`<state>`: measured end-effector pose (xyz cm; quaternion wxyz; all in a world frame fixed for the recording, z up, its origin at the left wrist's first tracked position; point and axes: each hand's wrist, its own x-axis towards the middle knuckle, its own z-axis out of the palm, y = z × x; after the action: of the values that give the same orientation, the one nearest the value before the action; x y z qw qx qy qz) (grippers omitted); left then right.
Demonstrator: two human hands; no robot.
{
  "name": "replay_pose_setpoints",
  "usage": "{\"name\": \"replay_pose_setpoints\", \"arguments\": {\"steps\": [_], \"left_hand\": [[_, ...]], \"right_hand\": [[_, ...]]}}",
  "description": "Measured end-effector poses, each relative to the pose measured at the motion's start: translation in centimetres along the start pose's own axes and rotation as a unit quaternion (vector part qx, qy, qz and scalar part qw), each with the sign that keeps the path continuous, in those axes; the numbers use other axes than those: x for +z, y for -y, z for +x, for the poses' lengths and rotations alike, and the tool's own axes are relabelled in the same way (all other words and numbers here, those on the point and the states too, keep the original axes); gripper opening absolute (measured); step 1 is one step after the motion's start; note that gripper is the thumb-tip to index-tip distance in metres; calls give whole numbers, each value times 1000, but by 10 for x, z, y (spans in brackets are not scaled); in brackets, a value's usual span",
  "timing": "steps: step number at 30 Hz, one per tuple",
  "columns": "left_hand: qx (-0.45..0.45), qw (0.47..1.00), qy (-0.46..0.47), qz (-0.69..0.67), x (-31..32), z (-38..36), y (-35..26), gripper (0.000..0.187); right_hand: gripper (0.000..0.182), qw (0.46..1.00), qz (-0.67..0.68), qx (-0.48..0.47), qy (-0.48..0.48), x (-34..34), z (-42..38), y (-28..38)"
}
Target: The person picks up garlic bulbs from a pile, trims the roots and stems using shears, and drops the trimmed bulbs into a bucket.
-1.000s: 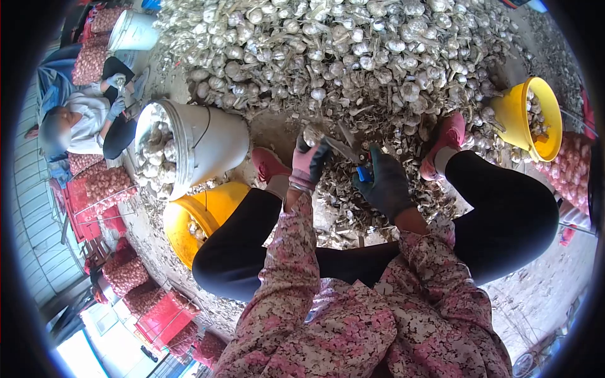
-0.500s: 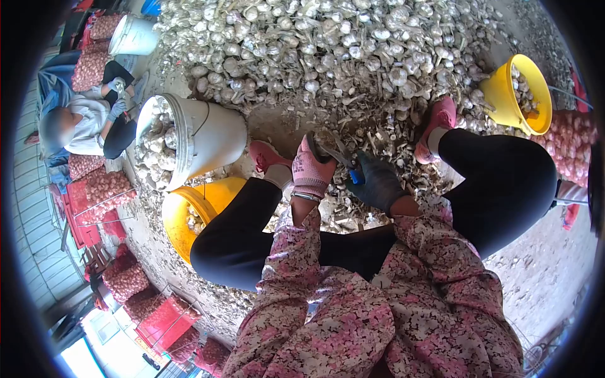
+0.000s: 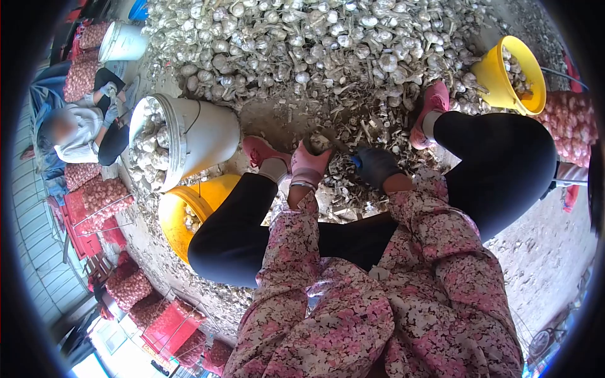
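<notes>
Head view, looking down past a floral-sleeved lap. The left hand, in a pink glove, is curled partly closed around a garlic bulb, whose rounded top shows above the thumb and fingers, low over the ground between the person's pink shoes. The right hand, in a dark glove, is bent closed around a blue-handled tool. Only a bit of blue shows at the fingertips; the working end seems to point toward the bulb, but it blends into the dark litter, so I cannot tell whether it touches.

As a judgement, the work is best served by a firm hold low on the bulb, the left fingertips tucked out of the tool's line, both wrists kept low and steady, and light pressure so the skin does not tear.

Beneath the hands lie dry trimmings. Beyond the feet spreads a large heap of garlic. On the person's left, a white bucket leans toward the camera's edge in this curved view, with bulbs in its mouth, beside a yellow bucket. Another yellow bucket with garlic is to the right, near net sacks. At far left sits another person.
</notes>
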<state>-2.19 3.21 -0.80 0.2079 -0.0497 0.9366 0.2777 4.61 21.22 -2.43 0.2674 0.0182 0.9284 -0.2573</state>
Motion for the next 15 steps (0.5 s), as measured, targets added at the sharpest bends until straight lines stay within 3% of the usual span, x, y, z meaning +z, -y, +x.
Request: {"name": "replay_pose_setpoints", "arguments": {"steps": [2,3,4,5,6,7,8,10,12,14,15], "left_hand": [[43,992,7,-120,6,5,15,58],[25,921,63,-385,15,12,22,44],[28,921,61,-384,18,15,33,44],[8,831,92,-549,4,9,23,40],[-12,710,120,-694,-9,5,15,37],[110,730,126,-663,-20,3,9,31],[44,615,144,-774,-22,9,10,25],[-21,514,154,-844,-22,16,18,22],[-32,497,152,-854,-24,10,12,22],[-45,483,155,-860,-21,7,10,21],[-37,464,201,-862,-18,5,10,23]], "right_hand": [[36,998,40,33,-33,14,7,-18],[36,998,43,32,-35,11,6,-16],[42,991,81,98,-31,6,5,-15],[49,979,118,163,-26,-3,6,-15],[49,980,115,159,-29,-10,5,-11],[53,971,179,155,-11,-12,1,-5],[58,958,242,152,8,-15,-4,2],[51,963,239,123,3,-17,-18,15],[55,942,328,60,-29,-14,-31,26],[57,942,330,54,16,-12,-28,31],[56,946,324,29,14,-14,-27,35]]}}
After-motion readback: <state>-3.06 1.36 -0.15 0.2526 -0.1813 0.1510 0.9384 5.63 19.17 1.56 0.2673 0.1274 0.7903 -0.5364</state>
